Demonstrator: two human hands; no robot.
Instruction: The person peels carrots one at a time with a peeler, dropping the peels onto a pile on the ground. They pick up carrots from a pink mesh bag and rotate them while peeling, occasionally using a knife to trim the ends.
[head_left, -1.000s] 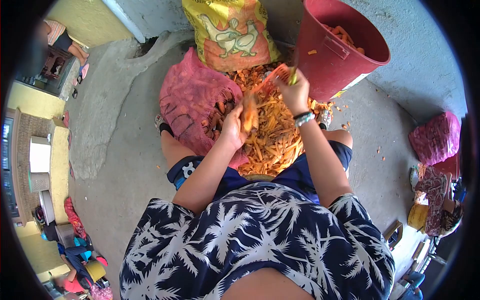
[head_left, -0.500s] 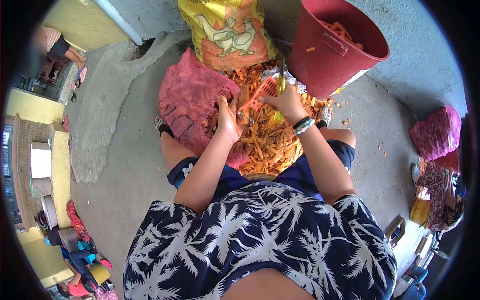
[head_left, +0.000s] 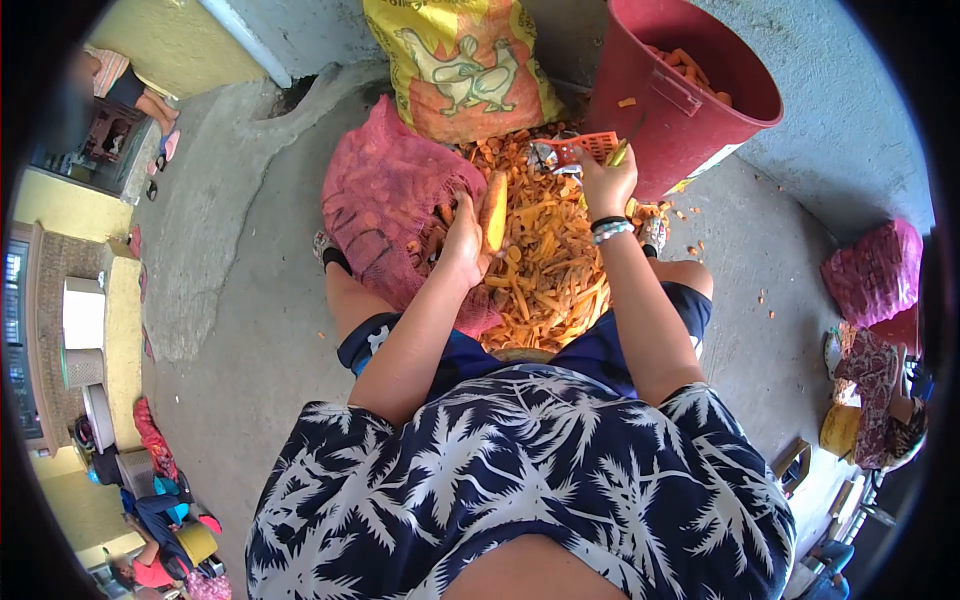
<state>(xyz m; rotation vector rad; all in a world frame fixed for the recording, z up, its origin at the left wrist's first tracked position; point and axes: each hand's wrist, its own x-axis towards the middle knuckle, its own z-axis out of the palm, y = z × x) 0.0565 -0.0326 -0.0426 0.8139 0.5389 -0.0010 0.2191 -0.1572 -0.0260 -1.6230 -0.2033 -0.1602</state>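
Note:
My left hand [head_left: 463,240] is closed around a carrot [head_left: 496,205], held upright with a bright peeled strip facing right. In my right hand [head_left: 612,188] is an orange peeler [head_left: 597,147] with a slotted plastic handle, its front end pointing left. A yellow-green handle [head_left: 619,153] also sticks out of the same grip; what it belongs to is hidden. Beneath both hands lies a heap of carrot peelings [head_left: 550,250]. Against my left hand rests a pink mesh sack [head_left: 375,200] of carrots, open toward the heap.
A red bin [head_left: 640,110] with carrots in it stands beyond my right hand. Behind the heap is a yellow sack [head_left: 465,70] printed with geese. A purple sack [head_left: 875,270] sits by the right wall. Other people [head_left: 150,535] are at the left edge.
My right hand has moved right and slightly up with the peeler, away from the carrot. The carrot now shows upright in my left hand, which has barely moved.

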